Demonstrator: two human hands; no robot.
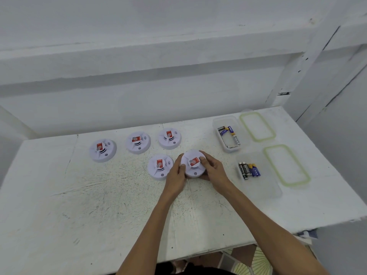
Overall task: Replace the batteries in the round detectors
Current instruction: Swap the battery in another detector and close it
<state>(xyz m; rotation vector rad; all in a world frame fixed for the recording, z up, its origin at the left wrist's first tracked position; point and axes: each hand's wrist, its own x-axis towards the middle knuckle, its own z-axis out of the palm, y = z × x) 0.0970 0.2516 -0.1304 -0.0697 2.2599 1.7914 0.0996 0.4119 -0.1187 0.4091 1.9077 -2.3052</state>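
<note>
Both my forearms reach in from the lower edge and meet near the middle of the worktop (59,195). My left hand (175,175) curls its fingers round the left rim of the held detector (193,163), thumb lying on the upper edge. My right hand (213,171) grips the right rim, thumb pressed on the top face beside the red label.

The held detector is a round white disc, red label up, tilted slightly toward me. It sits between my two palms; I cannot tell whether it rests on the worktop or is lifted just off it.

From the left, a far-left detector (102,150), a middle detector (138,142) and a third detector (169,138) form a back row. A near detector (160,166) lies just beside my left hand.

To the right, a far box (225,118) holds loose batteries (228,133), and a near box (264,187) holds a row of batteries (249,170). A far lid (257,126) and a near lid (286,164), both green-rimmed, lie beside their boxes.
</note>
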